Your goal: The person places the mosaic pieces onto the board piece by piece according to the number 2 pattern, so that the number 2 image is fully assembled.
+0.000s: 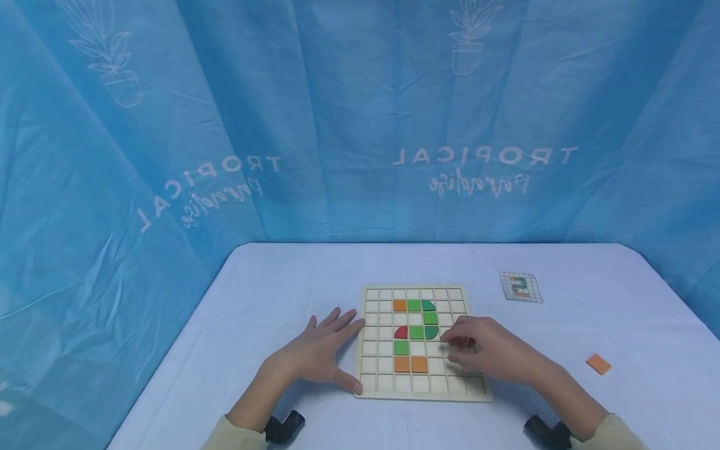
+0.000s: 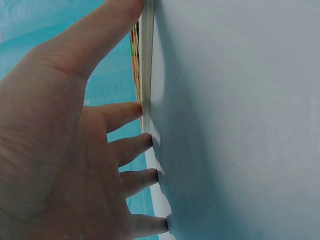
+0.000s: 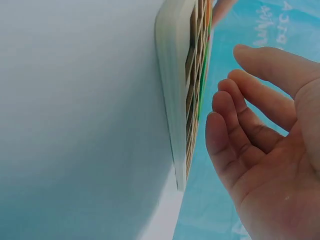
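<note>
A pale grid board (image 1: 374, 382) lies on the table with coloured tiles set in its cells. In the head view these include an orange square (image 1: 419, 364), a green square (image 1: 416, 332), a red quarter-round tile (image 1: 401, 332) and a dark green quarter-round tile (image 1: 431, 332). My left hand (image 1: 320, 351) has its fingers spread; its thumb and index finger touch the board's left edge. Above the board's right side hovers my right hand (image 1: 489, 349), fingers loosely bent. The right wrist view shows nothing between that thumb and fingers.
One loose orange tile (image 1: 599, 364) lies on the white table (image 1: 298, 269) to the right of the board. Farther back is a card (image 1: 531, 294) printed with a gridded, coloured figure. A blue curtain (image 1: 349, 125) hangs behind the table.
</note>
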### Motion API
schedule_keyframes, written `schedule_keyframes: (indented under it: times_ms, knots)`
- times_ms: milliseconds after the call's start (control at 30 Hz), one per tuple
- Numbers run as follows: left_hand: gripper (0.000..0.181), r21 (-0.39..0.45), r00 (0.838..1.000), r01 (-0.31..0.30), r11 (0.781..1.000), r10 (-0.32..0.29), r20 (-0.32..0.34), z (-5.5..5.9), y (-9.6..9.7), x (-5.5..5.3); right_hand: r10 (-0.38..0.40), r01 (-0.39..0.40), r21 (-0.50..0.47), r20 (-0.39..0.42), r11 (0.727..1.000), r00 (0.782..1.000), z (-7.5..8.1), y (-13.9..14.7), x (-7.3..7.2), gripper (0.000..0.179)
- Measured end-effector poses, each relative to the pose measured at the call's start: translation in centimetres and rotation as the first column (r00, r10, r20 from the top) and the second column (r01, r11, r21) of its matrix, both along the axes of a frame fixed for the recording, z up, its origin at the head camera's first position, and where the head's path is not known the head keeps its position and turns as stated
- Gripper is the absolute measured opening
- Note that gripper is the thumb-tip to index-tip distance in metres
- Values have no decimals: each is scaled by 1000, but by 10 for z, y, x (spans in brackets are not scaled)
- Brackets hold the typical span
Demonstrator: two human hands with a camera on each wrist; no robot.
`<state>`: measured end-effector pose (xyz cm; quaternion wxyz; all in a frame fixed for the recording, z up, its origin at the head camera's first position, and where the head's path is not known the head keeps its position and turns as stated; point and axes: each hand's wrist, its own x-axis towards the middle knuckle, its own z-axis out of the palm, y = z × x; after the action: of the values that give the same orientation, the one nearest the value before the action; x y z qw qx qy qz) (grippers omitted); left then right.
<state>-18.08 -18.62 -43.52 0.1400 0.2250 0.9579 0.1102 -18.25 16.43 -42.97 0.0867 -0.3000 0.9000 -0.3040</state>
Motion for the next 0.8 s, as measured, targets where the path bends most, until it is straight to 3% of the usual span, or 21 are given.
schedule_keyframes:
  times_ms: [533,800]
  knots:
    - [123,11,1000,-17,1000,16,4,1,1,2,-99,99,-11,-87,995,991,3,53,7,27]
    - [122,19,1000,-2,1000,2,-7,1,0,2,-246,247,21,-60,969,967,6,83,15,32]
